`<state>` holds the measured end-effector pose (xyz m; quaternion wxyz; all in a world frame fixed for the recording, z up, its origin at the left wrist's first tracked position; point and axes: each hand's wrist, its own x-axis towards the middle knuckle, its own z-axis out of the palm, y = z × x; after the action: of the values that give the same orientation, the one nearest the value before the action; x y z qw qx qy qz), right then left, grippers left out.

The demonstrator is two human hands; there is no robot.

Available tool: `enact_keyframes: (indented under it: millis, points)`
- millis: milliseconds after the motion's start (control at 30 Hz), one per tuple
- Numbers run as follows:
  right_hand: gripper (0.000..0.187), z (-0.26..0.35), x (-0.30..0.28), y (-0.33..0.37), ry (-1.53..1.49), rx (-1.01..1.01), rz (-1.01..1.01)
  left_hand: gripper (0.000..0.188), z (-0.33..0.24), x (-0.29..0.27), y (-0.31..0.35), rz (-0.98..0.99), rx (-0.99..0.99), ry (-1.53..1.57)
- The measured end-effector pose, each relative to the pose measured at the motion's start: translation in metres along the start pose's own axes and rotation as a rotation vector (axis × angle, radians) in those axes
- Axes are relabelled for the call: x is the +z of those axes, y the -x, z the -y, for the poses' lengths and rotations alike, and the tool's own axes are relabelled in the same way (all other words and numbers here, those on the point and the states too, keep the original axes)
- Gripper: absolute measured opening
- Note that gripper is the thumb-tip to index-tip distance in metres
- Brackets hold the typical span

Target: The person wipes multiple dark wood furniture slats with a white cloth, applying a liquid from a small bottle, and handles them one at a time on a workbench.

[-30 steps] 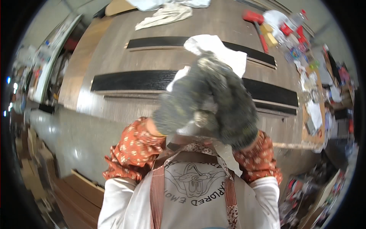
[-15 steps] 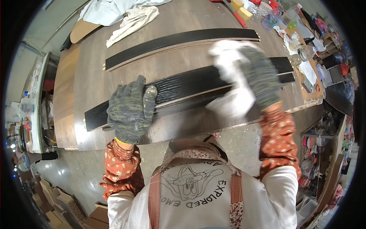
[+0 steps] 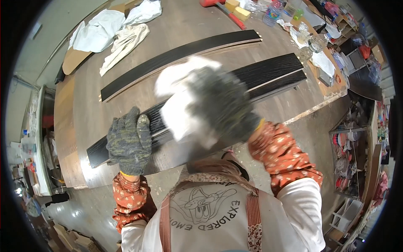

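Near board (image 3: 268,69): on surface (image 3: 180,26). Left hand (image 3: 129,145): over its left end, grip unclear. Right hand (image 3: 220,103): blurred, gripping cloth (image 3: 178,116) over it. Step: apparently wiping; next stroke needs steady bracing.

A hand could pass over the table (image 3: 184,27) between the cream cloth (image 3: 124,46) and the hammer (image 3: 231,17), beyond the far board (image 3: 180,58); over the near board (image 3: 270,70), left hand (image 3: 129,140), rag (image 3: 175,109) and right hand (image 3: 222,103) stand in the way
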<state>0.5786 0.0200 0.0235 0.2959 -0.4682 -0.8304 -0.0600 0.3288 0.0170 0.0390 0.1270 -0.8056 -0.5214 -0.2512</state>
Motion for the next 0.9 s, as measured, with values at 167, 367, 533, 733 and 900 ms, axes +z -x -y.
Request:
enact_keyframes:
  millis: [167, 367, 533, 733, 900]
  points:
    - [0.039, -0.147, -0.075, 0.050, 0.347, 0.182, -0.033, 0.024, -0.004, -0.004, -0.004, 0.038, -0.049, 0.021]
    - [0.039, -0.208, -0.125, 0.078, -0.316, 0.886, -0.372, 0.025, -0.009, -0.005, -0.003, 0.012, -0.070, -0.032]
    - [0.043, -0.246, -0.201, 0.144, -0.600, 0.480, -0.810, 0.024, -0.006, -0.001, -0.002, 0.020, -0.099, 0.000]
    - [0.048, -0.267, -0.237, 0.129, -0.130, 0.508, -0.950, 0.025, -0.005, 0.006, 0.000, 0.015, -0.103, -0.001]
    - [0.047, -0.324, -0.181, 0.082, 0.653, 0.280, -0.436, 0.027, -0.001, 0.007, 0.005, 0.024, -0.124, -0.058]
